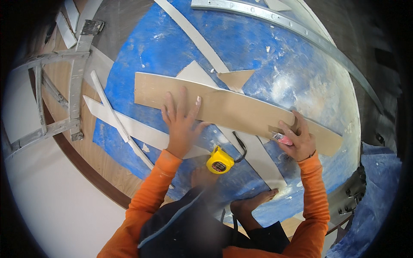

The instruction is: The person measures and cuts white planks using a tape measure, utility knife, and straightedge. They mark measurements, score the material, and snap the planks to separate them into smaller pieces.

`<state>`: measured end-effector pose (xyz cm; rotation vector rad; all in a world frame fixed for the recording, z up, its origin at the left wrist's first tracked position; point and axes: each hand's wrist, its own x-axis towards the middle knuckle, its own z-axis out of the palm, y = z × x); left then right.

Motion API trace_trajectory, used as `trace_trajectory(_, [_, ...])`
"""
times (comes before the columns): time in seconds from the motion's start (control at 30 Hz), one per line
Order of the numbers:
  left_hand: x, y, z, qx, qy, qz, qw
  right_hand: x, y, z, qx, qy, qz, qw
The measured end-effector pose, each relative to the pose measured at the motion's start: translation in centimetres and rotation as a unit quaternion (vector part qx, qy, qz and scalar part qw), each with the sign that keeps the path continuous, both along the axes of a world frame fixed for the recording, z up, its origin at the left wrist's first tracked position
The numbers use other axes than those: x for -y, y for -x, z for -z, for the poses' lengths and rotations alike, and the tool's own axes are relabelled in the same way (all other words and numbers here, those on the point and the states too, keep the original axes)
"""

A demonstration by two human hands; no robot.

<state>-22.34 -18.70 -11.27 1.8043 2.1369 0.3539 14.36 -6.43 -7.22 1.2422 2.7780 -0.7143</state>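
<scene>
From the head camera, a long brown board strip (232, 112) lies flat on a blue floor sheet (266, 56). The left hand (183, 124) is spread wide open and presses flat on the near edge of the board strip, holding nothing. The right hand (297, 139) is curled shut on a small pink and white cutter (282, 138), and it rests on the board strip close to its right end.

A yellow tape measure (220, 161) sits just below the board strip, between the two arms. White offcut strips (129, 124) lie to the left of the board strip, some partly under it. A bare foot (254, 204) rests below the tape measure.

To cut well, I think the left hand should push down hard so the board strip cannot slide. The fingers should stay away from the blade's path. The cutter should go slowly and straight.
</scene>
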Motion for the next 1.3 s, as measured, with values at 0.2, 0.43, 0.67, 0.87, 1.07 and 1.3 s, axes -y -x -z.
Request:
trace_trajectory(0.2, [0.7,-1.0,0.5,-0.015,-0.011,-0.016,1.0,-1.5,-0.9,0.9,-0.034,-0.006,-0.024,0.999])
trace_trajectory(0.43, [0.8,-1.1,0.5,-0.017,-0.003,-0.02,1.0,-1.3,-1.7,1.0,-0.01,-0.011,-0.038,0.999])
trace_trajectory(0.67, [1.0,-1.3,0.7,-0.031,-0.019,-0.023,0.999,-1.9,-1.6,1.1,-0.021,-0.002,-0.049,0.999])
trace_trajectory(0.87, [1.1,-1.2,0.7,-0.026,-0.018,-0.02,0.999,-2.0,-1.5,0.9,-0.02,-0.017,-0.055,0.998])
trace_trajectory(1.07, [1.2,-1.3,0.8,-0.023,-0.023,-0.03,0.999,-2.1,-1.6,0.9,-0.011,-0.008,-0.055,0.998])
trace_trajectory(1.3, [1.2,-1.3,0.7,-0.026,-0.018,-0.022,0.999,-1.9,-1.7,1.1,-0.019,-0.012,-0.046,0.999])
